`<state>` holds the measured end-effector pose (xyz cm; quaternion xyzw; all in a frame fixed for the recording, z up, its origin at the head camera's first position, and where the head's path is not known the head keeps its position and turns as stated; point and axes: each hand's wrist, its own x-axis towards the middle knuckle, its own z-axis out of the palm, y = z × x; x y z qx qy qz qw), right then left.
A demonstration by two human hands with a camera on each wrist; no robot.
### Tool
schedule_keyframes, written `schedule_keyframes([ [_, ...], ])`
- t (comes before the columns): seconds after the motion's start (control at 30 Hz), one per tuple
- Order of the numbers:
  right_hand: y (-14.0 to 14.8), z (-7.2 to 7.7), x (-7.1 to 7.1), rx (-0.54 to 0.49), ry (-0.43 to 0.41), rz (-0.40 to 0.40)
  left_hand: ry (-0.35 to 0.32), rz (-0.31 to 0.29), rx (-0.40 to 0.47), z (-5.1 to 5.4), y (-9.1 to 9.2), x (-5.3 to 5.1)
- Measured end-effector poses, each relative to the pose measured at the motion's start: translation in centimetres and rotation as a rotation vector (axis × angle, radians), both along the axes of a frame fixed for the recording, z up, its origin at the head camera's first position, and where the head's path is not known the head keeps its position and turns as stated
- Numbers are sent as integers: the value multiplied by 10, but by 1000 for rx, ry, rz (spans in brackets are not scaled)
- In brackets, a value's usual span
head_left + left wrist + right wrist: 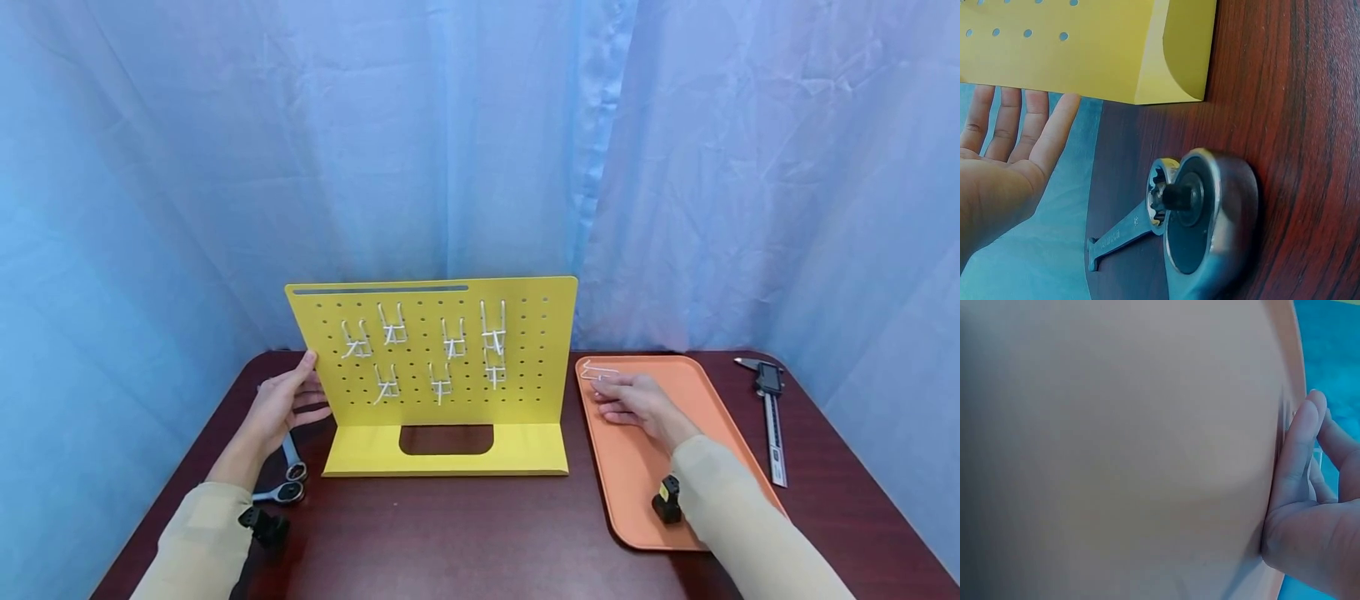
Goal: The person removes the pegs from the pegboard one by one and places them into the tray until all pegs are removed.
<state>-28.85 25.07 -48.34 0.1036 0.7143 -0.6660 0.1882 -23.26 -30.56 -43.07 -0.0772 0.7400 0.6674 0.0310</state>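
A yellow pegboard stand (517, 446) stands on the table, with several white wire hooks (441, 385) hung in its holes. My left hand (288, 404) is at the board's left edge; in the left wrist view its fingers (1036, 115) are extended, with the tips at the edge. Over the far end of the orange tray (637, 500), my right hand (633, 404) pinches a white wire hook (600, 368) between thumb and fingers. Most of that hook is hidden by the right hand (1310, 531) in the right wrist view, where the tray's surface fills much of the picture.
A ratchet wrench (1210, 219) and a combination wrench (1125, 236) lie left of the board, close to my left wrist. Right of the tray lies a digital caliper (772, 417). Blue curtains (450, 150) hang behind the dark wooden table (442, 542).
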Motion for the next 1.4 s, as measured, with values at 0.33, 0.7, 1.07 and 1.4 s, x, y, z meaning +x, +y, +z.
schedule_keyframes([
  [0.33,-1,1,0,6,10,2,-6,0,29,-2,0,1],
  [0.7,0,4,0,13,18,12,5,-2,20,1,1,0],
  [1.07,-3,3,2,10,25,22,5,-4,12,-1,-3,-1],
  [1.4,0,3,5,16,32,23,14,-13,-17,2,0,-1],
])
